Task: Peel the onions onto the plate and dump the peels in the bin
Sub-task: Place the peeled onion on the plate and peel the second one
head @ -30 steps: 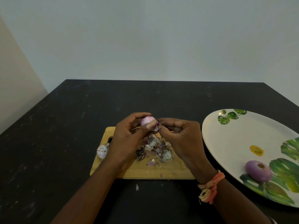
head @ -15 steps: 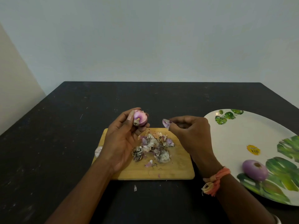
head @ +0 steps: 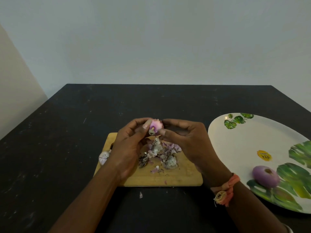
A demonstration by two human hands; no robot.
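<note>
The person holds an onion (head: 155, 126) above the far edge of the board (head: 178, 179), between both hands. The left hand (head: 129, 145) grips it from the left: the fingers curl round its back and the thumb lies along its near-left side. The right hand (head: 190, 143) meets it from the right, with the forefinger bent over the top and the thumb tip pressed to the lower right, so that the two pinch the onion's side. Its other fingers are curled in toward the palm. The onion shows pink-purple flesh, and a grey, dry scrap hangs at its near end.

Under the hands a heap of peels (head: 159, 153) lies on the middle of the board, pale, purple and dark-flecked. One loose peel (head: 140, 195) lies on the table (head: 67, 132), just in front of the board's near edge. An unpeeled onion (head: 103, 157) sits at the board's left edge, partly hidden by the left wrist; whether it lies on the board or on the table cannot be told.

To the right of the board, and apart from it, lies the plate (head: 244, 143), white with green leaf prints and a yellow sticker (head: 264, 155). A peeled onion (head: 265, 176) rests on its near part, beside the largest leaf print. An orange band (head: 225, 189) is tied round the right wrist.
</note>
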